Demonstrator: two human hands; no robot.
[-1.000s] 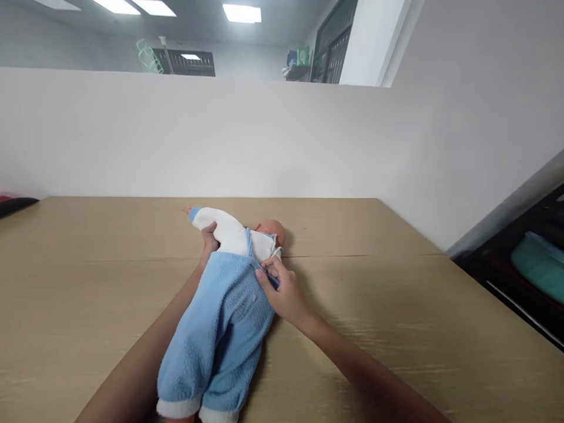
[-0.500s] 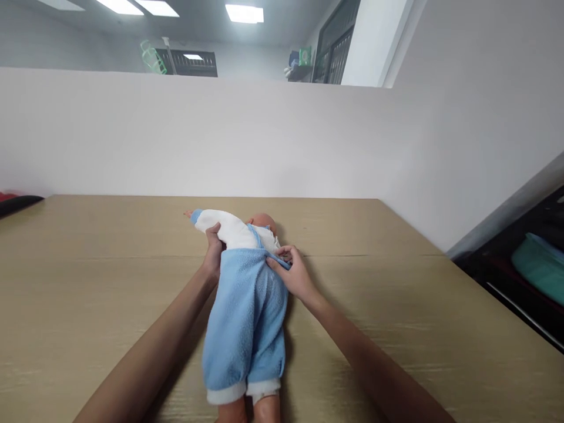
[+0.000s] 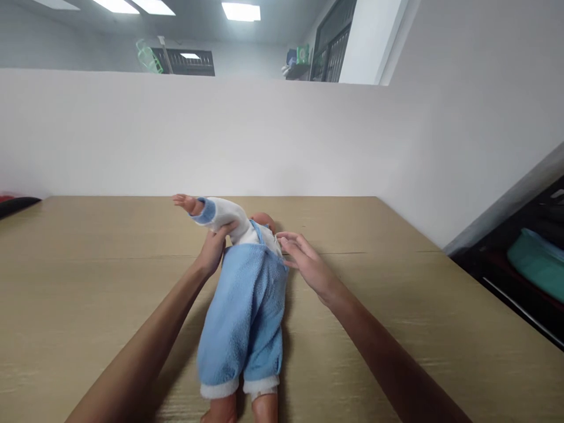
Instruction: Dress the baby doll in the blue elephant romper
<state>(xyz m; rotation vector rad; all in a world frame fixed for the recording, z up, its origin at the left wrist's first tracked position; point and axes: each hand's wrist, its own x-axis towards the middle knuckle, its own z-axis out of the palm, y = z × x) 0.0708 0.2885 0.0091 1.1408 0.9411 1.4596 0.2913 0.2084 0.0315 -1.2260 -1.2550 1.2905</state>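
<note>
A baby doll (image 3: 240, 294) in light-blue fleece trousers and a white top with a blue cuff lies tilted on its side on the wooden table (image 3: 379, 352). Its bare feet point toward me. The doll's head (image 3: 263, 220) is at the far end, mostly hidden by the shoulder. My left hand (image 3: 215, 249) is closed around the upper side of the doll under its raised arm (image 3: 224, 212). At the other side, my right hand (image 3: 305, 257) has its fingers stretched out beside the top and the waistband, with the fingertips at the cloth edge.
A white wall (image 3: 185, 135) rises behind the table, with an opening into another room above it. A dark shelf holding a teal cloth item (image 3: 537, 264) stands at the right. Something black (image 3: 17, 207) shows at the left edge.
My right hand has released the blue waistband, and its fingers have straightened. The doll's raised arm has lifted and swung left. My left hand has shifted slightly up along its side.
</note>
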